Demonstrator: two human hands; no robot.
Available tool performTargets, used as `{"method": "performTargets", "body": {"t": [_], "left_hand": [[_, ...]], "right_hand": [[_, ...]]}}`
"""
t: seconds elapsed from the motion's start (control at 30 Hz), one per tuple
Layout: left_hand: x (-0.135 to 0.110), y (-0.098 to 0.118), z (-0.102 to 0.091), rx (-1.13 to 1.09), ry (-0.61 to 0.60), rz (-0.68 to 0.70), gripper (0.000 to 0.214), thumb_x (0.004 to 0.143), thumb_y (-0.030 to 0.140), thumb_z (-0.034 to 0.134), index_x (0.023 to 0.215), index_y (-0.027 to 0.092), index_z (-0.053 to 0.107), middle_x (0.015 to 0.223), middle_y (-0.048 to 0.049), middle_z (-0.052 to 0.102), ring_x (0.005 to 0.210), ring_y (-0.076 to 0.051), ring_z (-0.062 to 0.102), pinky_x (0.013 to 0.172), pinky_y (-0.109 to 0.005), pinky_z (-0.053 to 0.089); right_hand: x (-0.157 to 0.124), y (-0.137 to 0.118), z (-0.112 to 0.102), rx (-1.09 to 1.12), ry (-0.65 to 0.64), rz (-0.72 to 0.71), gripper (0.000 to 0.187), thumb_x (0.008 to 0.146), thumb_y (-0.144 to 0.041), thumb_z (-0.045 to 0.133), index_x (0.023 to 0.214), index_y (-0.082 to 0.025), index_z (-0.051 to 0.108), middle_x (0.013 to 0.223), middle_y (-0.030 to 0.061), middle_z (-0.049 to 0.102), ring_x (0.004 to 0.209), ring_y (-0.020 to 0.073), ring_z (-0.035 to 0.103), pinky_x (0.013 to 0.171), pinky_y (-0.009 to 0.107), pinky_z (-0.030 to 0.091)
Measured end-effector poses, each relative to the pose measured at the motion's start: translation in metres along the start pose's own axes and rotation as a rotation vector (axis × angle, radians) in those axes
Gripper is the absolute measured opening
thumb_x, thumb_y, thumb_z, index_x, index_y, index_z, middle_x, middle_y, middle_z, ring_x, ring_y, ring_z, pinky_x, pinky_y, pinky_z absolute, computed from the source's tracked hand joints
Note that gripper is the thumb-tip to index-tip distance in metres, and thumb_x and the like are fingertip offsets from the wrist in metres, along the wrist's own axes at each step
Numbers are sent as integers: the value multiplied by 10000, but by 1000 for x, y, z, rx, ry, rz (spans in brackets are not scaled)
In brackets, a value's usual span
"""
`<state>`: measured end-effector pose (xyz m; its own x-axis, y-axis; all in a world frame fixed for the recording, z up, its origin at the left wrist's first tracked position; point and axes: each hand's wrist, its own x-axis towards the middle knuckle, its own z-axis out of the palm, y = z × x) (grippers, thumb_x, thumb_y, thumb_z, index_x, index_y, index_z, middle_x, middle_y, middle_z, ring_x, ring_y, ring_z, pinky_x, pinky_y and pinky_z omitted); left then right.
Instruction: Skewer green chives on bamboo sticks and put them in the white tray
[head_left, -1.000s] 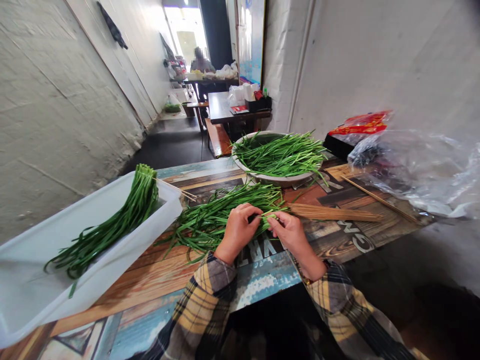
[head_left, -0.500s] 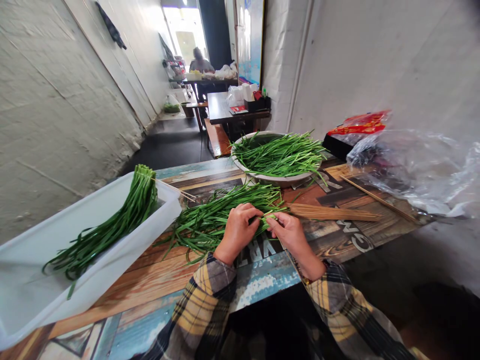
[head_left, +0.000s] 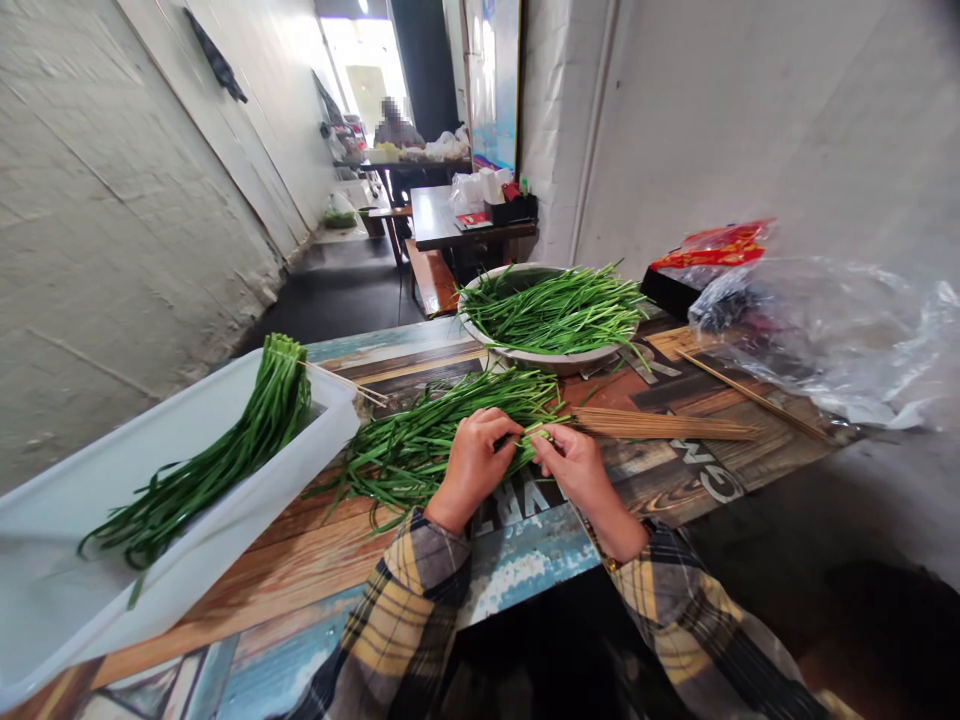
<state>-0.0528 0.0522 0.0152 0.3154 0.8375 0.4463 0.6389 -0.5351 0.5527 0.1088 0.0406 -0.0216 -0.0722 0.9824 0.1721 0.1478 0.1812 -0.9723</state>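
Observation:
My left hand [head_left: 482, 460] is closed in a pinch over the near side of a loose heap of garlic chives [head_left: 420, 440] on the table. Facing it, my right hand [head_left: 574, 465] pinches the pale green stem ends of a few chives; the stems lie between both sets of fingertips. Whether a skewer is also in the fingers is hidden. Just right of my right hand lies a bundle of thin wooden skewers [head_left: 667, 425]. In the white plastic tub [head_left: 315, 455] at left, a bunch of chives [head_left: 247, 430] hangs threaded on skewers [head_left: 349, 383] at its stem ends.
Behind the heap stands a round basin [head_left: 517, 358] piled with more chives. Another thin stick [head_left: 750, 395] lies at right, near a clear plastic bag [head_left: 825, 330] and a black box [head_left: 671, 290]. A person [head_left: 396, 125] sits far back, beyond a second table [head_left: 435, 215].
The camera view has shifted very slightly. Both hands stay pinched together at the same spot, with only small finger movement.

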Motion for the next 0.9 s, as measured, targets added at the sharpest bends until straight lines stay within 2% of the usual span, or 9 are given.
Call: {"method": "performTargets", "body": {"t": [0.1,0.3,0.6,0.7,0.8,0.9], "left_hand": [[0,1,0,30,-5,7,150,796,97,567,787,186,689,786,-26,660,780,-163,565,737,-295,421],[-1,1,-1,42,-39,-3,168,818,108,545,784,197,684,791,-27,656,798,-168,565,749,-301,419],[0,2,-6,-19,-67,-6,163,834,148,546,824,205,698,823,-28,669,812,-167,580,768,-306,439],[1,-6,-12,-72,54,-71,157,856,188,534,852,189,691,827,-36,668,813,-166,591,768,-301,456],[1,-19,-20,-5,295,-211,182,842,209,555,991,183,657,904,-51,652,852,-181,592,799,-324,471],[1,-28,-26,126,466,-282,435,781,234,638,1206,202,553,1112,-88,599,1019,-231,564,923,-392,448]], "right_hand": [[1,1,1,16,5,4,260,847,-397,563,850,-152,650,586,-14,606,447,101,538,446,209,386],[2,6,2,94,25,0,317,833,-362,592,1096,-187,565,601,-56,568,501,114,587,474,209,427],[0,1,1,41,14,-40,199,854,-362,564,967,-198,559,618,-52,568,502,112,589,484,215,429],[1,3,1,74,30,-45,224,856,-381,567,987,-200,552,648,-46,573,511,112,587,479,217,422],[2,7,1,101,34,-41,250,850,-396,577,1004,-202,545,674,-40,577,516,112,583,475,219,423],[3,10,1,113,27,-44,256,849,-399,578,1008,-202,542,679,-36,579,532,116,587,481,222,431]]}}
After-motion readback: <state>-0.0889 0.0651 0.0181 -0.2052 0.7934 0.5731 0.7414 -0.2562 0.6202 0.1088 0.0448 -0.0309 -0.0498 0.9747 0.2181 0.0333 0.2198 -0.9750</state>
